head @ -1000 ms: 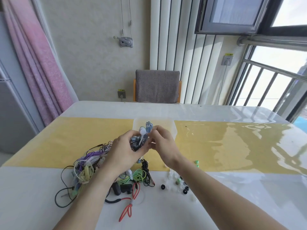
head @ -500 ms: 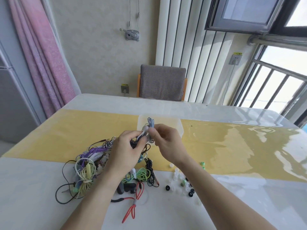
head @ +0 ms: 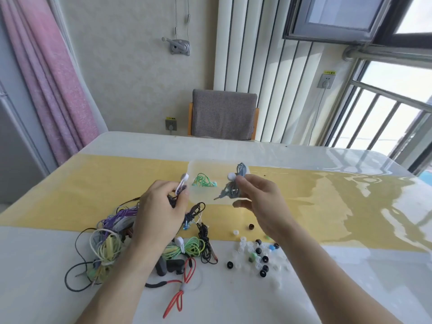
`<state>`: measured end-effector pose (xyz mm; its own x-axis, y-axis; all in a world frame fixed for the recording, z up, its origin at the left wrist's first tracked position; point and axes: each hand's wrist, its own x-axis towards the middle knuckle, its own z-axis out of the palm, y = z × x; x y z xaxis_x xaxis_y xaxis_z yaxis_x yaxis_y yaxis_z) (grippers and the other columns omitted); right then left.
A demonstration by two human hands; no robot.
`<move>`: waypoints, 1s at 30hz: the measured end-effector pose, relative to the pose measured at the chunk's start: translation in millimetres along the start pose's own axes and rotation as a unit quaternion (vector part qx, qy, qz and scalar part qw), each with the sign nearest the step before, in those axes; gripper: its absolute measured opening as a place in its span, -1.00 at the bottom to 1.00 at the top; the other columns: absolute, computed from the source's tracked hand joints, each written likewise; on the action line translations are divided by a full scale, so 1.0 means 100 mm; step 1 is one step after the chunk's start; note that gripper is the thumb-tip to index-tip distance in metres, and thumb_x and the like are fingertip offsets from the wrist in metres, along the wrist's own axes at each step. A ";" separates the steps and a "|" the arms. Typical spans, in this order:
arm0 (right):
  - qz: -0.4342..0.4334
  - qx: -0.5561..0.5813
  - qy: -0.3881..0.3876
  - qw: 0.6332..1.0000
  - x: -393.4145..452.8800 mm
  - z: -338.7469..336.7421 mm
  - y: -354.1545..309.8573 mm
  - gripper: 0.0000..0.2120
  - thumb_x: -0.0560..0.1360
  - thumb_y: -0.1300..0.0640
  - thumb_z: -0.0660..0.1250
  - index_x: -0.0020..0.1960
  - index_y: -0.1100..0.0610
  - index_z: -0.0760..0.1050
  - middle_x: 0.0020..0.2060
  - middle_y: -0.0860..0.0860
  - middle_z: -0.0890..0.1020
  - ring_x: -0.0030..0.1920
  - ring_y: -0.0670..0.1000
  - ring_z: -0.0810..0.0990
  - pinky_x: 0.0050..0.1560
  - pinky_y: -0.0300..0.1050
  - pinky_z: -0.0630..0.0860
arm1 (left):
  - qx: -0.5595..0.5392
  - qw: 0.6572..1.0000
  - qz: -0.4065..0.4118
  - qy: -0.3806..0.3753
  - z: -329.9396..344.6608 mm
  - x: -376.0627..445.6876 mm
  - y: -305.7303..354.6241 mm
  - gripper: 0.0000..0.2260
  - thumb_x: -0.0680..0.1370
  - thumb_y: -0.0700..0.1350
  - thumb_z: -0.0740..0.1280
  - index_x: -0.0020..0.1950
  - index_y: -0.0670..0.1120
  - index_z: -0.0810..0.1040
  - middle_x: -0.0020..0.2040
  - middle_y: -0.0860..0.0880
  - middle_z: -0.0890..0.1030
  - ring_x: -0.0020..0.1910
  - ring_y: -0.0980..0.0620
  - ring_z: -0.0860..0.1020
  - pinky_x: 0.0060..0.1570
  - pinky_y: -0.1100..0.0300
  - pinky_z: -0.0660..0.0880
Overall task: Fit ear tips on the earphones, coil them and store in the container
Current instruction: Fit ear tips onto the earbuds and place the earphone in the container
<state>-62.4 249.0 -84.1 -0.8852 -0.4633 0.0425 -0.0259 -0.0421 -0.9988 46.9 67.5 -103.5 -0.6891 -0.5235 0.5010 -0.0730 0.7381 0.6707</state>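
Note:
My right hand (head: 260, 202) pinches a coiled grey-blue earphone bundle (head: 233, 185) with a white bud, held above the near edge of the clear plastic container (head: 198, 169). A coiled green earphone (head: 203, 181) lies inside that container. My left hand (head: 161, 209) grips another earphone with a white bud (head: 183, 181) and a dark cord hanging below. Loose ear tips (head: 257, 253), black, clear, green and blue, are scattered on the table under my right forearm.
A tangled pile of earphones (head: 112, 239), purple, yellow, black and green, lies left of my left hand. A red cord (head: 180, 291) lies in front. A grey chair (head: 223, 114) stands beyond the table's far edge (head: 280, 146).
My hands, close together before, have moved apart. The right hand carried the grey-blue bundle rightward; the left keeps the white-bud earphone. The green earphone in the container is now uncovered.

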 end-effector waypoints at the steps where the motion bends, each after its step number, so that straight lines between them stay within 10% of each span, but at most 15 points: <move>1: 0.022 0.046 -0.007 0.999 -0.03 -0.07 -0.03 -0.61 0.43 -0.06 0.45 0.05 0.25 0.66 -0.11 0.15 0.70 -0.19 -0.02 0.62 -0.17 -0.10 0.57 | 0.029 0.999 0.002 -0.028 -0.02 0.01 -0.01 -0.89 0.53 -0.09 0.39 -0.16 -0.09 0.61 -0.19 0.03 0.55 -0.25 0.02 0.50 -0.25 0.15 0.31; 5: 0.079 0.141 -0.026 0.987 -0.13 -0.35 -0.08 -0.79 0.61 0.13 0.31 0.11 0.22 0.66 0.04 0.12 0.71 -0.12 0.02 0.54 -0.19 -0.11 0.46 | 0.197 0.958 -0.009 -0.207 -0.04 0.01 0.05 -0.70 0.53 0.14 0.35 -0.16 -0.09 0.54 -0.15 0.02 0.46 -0.09 -0.02 0.47 -0.16 0.11 0.38; 8: 0.081 0.141 -0.048 0.985 -0.24 -0.47 -0.09 -0.77 0.62 0.14 0.29 0.15 0.21 0.64 0.14 0.14 0.69 -0.06 0.03 0.51 -0.14 -0.08 0.39 | 0.259 0.949 0.043 -0.176 -0.03 0.03 0.18 -0.68 0.60 0.06 0.26 0.20 -0.13 0.57 0.20 -0.12 0.48 0.25 -0.10 0.37 0.20 0.03 0.40; 10: 0.055 0.107 -0.060 0.991 -0.34 -0.47 -0.09 -0.73 0.56 0.09 0.36 0.16 0.22 0.64 0.14 0.12 0.69 -0.05 0.00 0.56 -0.14 -0.09 0.41 | 0.138 0.983 0.097 -0.071 0.00 -0.01 0.38 -0.78 0.61 -0.10 0.25 0.17 -0.12 0.61 0.12 -0.09 0.56 0.11 -0.06 0.48 0.08 0.12 0.45; 12: 0.006 0.044 -0.059 0.997 -0.47 -0.41 -0.09 -0.78 0.49 0.08 0.42 0.09 0.14 0.69 0.03 0.09 0.72 -0.09 -0.02 0.61 -0.17 -0.12 0.45 | -0.073 0.987 -0.017 -0.140 0.07 -0.06 0.59 -0.75 0.65 -0.03 0.18 0.06 -0.09 0.63 -0.06 -0.05 0.64 -0.16 -0.05 0.61 -0.17 0.17 0.52; 16: -0.081 -0.080 -0.033 0.993 -0.70 -0.27 0.03 -0.91 0.54 0.15 0.43 -0.02 -0.01 0.70 -0.18 -0.03 0.74 -0.18 -0.04 0.66 -0.22 -0.19 0.48 | -0.318 0.849 -0.231 -0.353 0.31 -0.22 0.74 -0.56 0.66 0.10 0.10 0.07 -0.17 0.65 -0.09 -0.26 0.66 -0.26 -0.22 0.63 -0.28 0.04 0.55; 30: -0.216 -0.296 -0.084 0.927 -0.80 -0.38 0.27 -0.68 0.43 0.11 0.55 0.15 -0.11 0.63 0.03 -0.24 0.65 0.10 -0.05 0.56 -0.02 -0.34 0.43 | -0.481 0.820 -0.236 -0.199 0.43 -0.42 0.59 -0.69 0.57 0.04 0.24 -0.15 -0.15 0.64 -0.17 -0.12 0.63 -0.17 -0.03 0.58 -0.07 0.09 0.50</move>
<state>-9.9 318.3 -115.7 -0.6489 -0.6504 0.3949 -0.6552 0.2138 -0.7245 40.9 151.1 -108.5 -0.9428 -0.3321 -0.0292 0.0708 -0.2850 0.9559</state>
